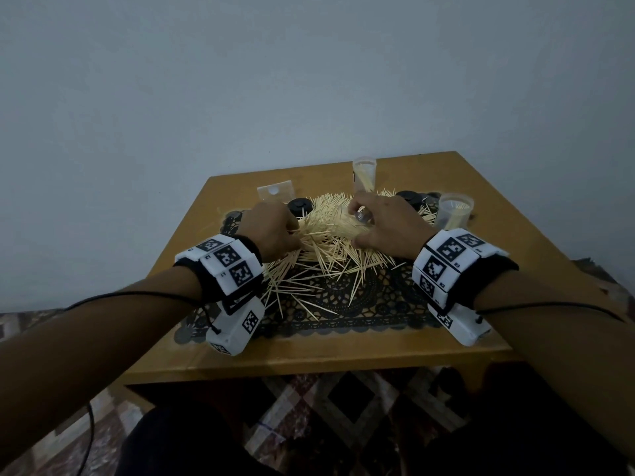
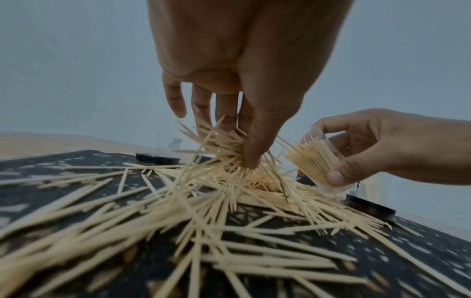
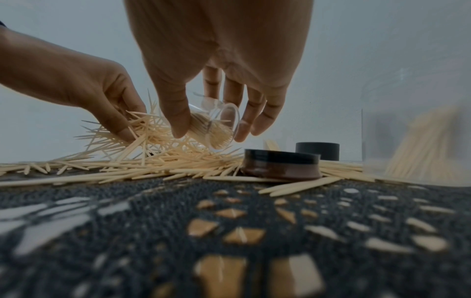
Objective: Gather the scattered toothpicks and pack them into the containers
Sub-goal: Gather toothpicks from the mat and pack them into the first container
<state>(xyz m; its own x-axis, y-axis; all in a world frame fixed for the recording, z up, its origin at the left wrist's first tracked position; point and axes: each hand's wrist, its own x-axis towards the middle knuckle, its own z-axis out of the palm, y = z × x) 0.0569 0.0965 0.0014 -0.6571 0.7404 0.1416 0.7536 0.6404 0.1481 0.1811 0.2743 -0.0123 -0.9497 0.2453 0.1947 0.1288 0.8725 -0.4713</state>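
A big heap of wooden toothpicks (image 1: 330,242) lies on a black lace mat (image 1: 378,304) in the middle of the table. My left hand (image 1: 293,235) reaches into the heap's left side and pinches a messy bunch of toothpicks (image 2: 219,145) between thumb and fingers. To the right, my right hand (image 1: 357,225) grips a small clear container (image 2: 313,161), tipped on its side just above the heap. Its mouth faces the left hand and it is packed with toothpicks (image 3: 219,125). The two hands are a few centimetres apart.
Two more clear containers partly filled with toothpicks stand upright, one at the back (image 1: 364,176) and one at the right (image 1: 455,211). Black round lids (image 1: 299,206) (image 1: 409,198) lie behind the heap. A clear flat piece (image 1: 275,191) sits back left. The wooden table's front edge (image 1: 343,352) is near.
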